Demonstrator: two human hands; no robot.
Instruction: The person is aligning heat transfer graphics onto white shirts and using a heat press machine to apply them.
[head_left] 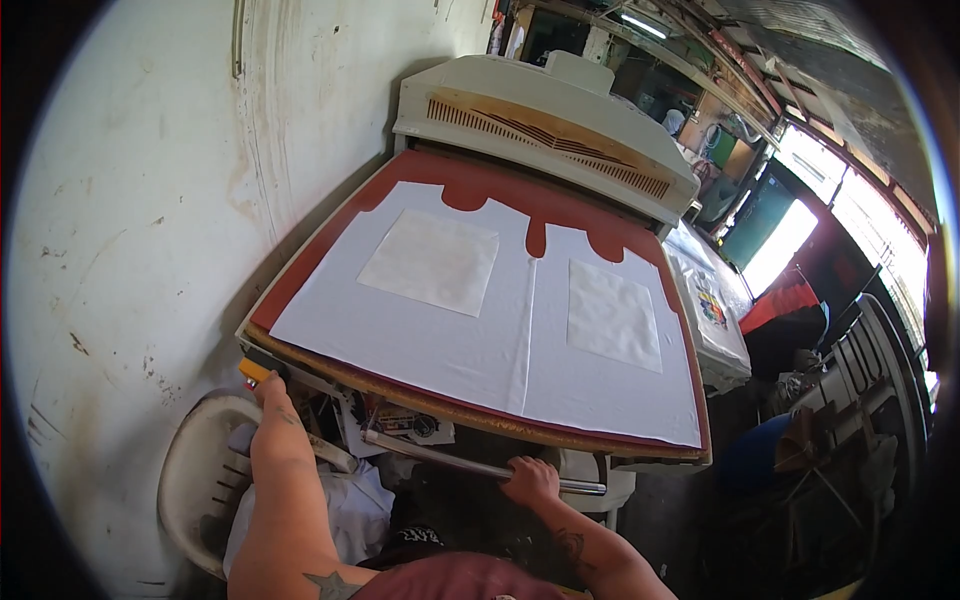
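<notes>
My right hand is closed around a shiny metal bar along the front of a heat press. At the press's left front corner, my left hand is closed against a small yellow switch box; its fingers show only in part. White cut fabric pieces lie flat on the red-brown press bed, with armhole and neck cutouts toward the back. Two off-white rectangular sheets rest on the fabric, a left sheet and a right sheet.
The beige vented press housing rises behind the bed. A stained wall runs close on the left. Below my left arm stands a white plastic chair. To the right are a side table with a printed sheet and stacked chairs.
</notes>
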